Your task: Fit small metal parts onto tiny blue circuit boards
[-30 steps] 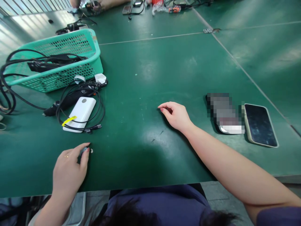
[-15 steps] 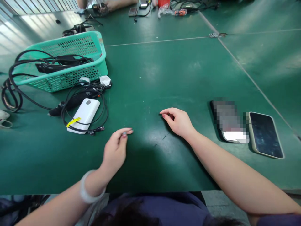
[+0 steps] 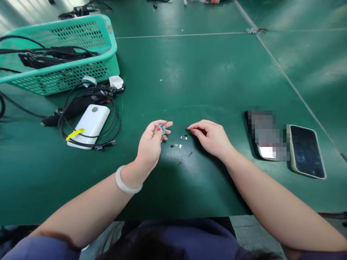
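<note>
My left hand (image 3: pixel 151 141) pinches a small blue patterned piece (image 3: pixel 162 129) between thumb and fingers, a little above the green table. It looks like a tiny circuit board, but the detail is blurred. My right hand (image 3: pixel 213 137) rests on the table with thumb and index finger drawn together; anything between them is too small to make out. Between the hands lie several tiny parts: a white rectangular frame (image 3: pixel 184 137), a black bit (image 3: pixel 185 135), a silvery metal piece (image 3: pixel 180 146) and a small black round part (image 3: pixel 171 146).
A turquoise basket (image 3: pixel 114 54) holding black cables stands at the back left. In front of it are a black hand tool (image 3: pixel 73 110) and a white power bank (image 3: pixel 90 124) with a looped cable. Two phones lie at the right, one dark and partly pixelated (image 3: pixel 267 133), one pale-cased (image 3: pixel 307 151).
My left hand has moved right and away from me, and the blue piece now shows in it. Tiny parts now lie between my hands. My right hand has barely moved.
</note>
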Action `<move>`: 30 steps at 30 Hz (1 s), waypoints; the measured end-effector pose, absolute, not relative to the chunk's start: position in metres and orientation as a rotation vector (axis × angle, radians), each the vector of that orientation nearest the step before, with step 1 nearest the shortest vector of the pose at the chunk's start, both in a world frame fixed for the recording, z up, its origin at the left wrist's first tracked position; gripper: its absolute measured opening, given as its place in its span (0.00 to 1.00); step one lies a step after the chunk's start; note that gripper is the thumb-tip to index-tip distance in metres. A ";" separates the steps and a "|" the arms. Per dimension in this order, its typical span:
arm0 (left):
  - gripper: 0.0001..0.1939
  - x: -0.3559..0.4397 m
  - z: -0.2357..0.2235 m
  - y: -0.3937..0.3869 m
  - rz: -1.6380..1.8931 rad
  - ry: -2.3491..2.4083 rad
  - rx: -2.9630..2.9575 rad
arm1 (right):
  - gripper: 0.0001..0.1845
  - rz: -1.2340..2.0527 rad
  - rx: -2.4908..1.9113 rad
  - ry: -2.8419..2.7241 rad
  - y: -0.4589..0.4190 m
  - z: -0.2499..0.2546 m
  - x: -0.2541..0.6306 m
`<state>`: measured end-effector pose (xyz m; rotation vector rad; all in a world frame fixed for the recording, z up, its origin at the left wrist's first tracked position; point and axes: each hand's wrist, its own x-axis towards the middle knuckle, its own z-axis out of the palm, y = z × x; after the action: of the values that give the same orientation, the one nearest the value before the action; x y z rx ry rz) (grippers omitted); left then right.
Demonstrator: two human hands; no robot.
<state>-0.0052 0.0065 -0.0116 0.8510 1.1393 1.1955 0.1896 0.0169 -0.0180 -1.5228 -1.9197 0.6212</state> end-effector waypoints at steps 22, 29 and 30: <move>0.14 -0.006 -0.009 0.013 1.075 1.106 0.754 | 0.10 0.421 -1.279 -2.438 -0.007 -0.011 0.151; 0.13 -0.007 -0.010 0.013 1.072 1.070 0.753 | 0.09 0.485 -1.283 -2.288 -0.004 -0.011 0.155; 0.13 -0.007 -0.011 0.013 1.067 1.062 0.755 | 0.07 0.536 -1.303 -2.188 -0.003 -0.009 0.157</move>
<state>-0.0073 0.0125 -0.0110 0.7548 1.0624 1.0667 0.1570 -0.0032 -0.0095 -1.3027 -2.1882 0.5361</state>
